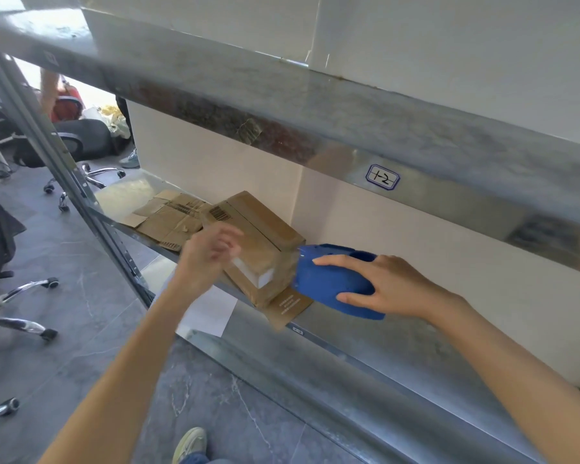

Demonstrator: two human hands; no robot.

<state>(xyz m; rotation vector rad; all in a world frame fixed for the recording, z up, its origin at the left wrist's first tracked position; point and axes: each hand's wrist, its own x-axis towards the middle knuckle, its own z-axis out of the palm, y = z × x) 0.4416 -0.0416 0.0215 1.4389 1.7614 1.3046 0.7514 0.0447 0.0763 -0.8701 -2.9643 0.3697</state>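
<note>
Metal shelf [365, 346] with box [262, 236], flattened cardboard [168, 216], paper [208, 313]

The left hand [211, 254] is blurred; its grip cannot be told. At the box's [265, 229] five o'clock, print on a cardboard sheet [288, 306] is too small to read.

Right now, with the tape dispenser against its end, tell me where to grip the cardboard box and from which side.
Grip the cardboard box across its two long sides near the barcode end, coming from the open front left. It lies flat; the right hand holds the blue tape dispenser against the other end, and a wall stands behind.
</note>
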